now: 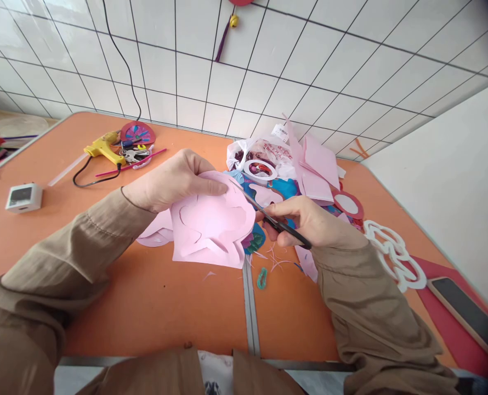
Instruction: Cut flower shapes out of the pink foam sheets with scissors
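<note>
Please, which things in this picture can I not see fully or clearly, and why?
In the head view:
- Left hand: most fingertips, behind the pink paper.
- Scissors: part of the handle, covered by the right hand.
- Red piece: cut off by the top edge.
- Label: print too small to read.

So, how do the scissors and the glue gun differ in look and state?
The scissors have black handles; the glue gun has a yellow body.
The scissors are slim; the glue gun is bulkier.
The scissors are held in the right hand; the glue gun lies on the table, untouched.
Shared: both are hand tools.
</note>
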A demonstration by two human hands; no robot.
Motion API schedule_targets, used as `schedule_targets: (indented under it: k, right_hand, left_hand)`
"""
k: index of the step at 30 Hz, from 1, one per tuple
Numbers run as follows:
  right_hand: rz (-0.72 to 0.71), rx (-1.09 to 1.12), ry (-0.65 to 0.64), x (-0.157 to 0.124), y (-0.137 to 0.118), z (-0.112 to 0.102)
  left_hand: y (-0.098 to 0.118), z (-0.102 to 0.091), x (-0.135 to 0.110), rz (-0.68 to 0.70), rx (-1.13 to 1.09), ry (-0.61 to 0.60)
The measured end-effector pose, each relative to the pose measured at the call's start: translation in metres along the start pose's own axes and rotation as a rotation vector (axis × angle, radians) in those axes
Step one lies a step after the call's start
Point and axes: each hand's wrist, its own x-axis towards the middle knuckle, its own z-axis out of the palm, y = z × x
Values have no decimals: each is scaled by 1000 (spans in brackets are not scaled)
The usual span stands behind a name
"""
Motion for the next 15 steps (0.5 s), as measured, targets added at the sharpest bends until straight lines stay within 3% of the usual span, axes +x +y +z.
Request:
schedule_targets:
  k: [15]
  right_hand:
    - [26, -2, -17, 1, 0, -1]
  left_hand:
    - [-1, -1, 2, 47, 29, -1]
